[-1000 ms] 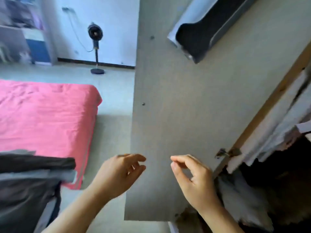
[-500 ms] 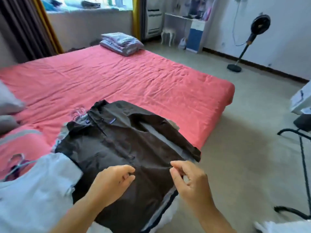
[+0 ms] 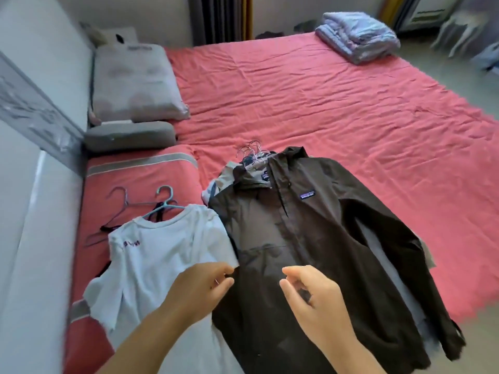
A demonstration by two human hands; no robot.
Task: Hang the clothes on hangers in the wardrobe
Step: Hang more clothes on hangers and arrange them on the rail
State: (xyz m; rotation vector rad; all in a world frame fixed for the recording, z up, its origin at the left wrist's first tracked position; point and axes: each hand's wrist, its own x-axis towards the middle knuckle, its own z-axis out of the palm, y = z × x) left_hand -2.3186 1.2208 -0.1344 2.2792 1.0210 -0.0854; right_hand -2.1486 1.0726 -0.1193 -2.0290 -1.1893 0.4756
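Head view, looking down at the bed (image 3: 337, 103), pink sheet, creased.

Dark hooded jacket (image 3: 310, 238) lies flat, front up, zip closed, on the near part of the bed, over a pile of other garments; a grey edge shows past its right sleeve. Several wire hanger hooks (image 3: 252, 151) stick out just above its collar. Cannot tell whether one of them sits inside the jacket. White T-shirt (image 3: 162, 252) lies just to the jacket's left, on a teal hanger (image 3: 164, 197), hook pointing toward the headboard. Loose dark hangers (image 3: 118, 211) lie partly under the shirt's shoulder.

Left hand (image 3: 199, 290): fingers loosely curled, holding nothing, over the shirt's sleeve edge where it meets the jacket. Contact with the cloth is unclear. Right hand (image 3: 313, 298): thumb and fingers half curled, narrow gap, empty, above the jacket's lower front.

Handling, judged: jacket looks like thin shell fabric, light, limp, somewhat slippery; it will sag and slide if lifted by the hem. Best hold looks like the hanger hook if it is on one, otherwise the collar or shoulders. T-shirt is soft and light; take it by the teal hook.

Hidden or unclear: garments beneath the jacket, hook count, shirt print (reversed, unreadable), wardrobe out of view. Frame edges are blurred. Folded blanket (image 3: 356, 36) and pillows (image 3: 135, 85) lie well apart from the clothes.
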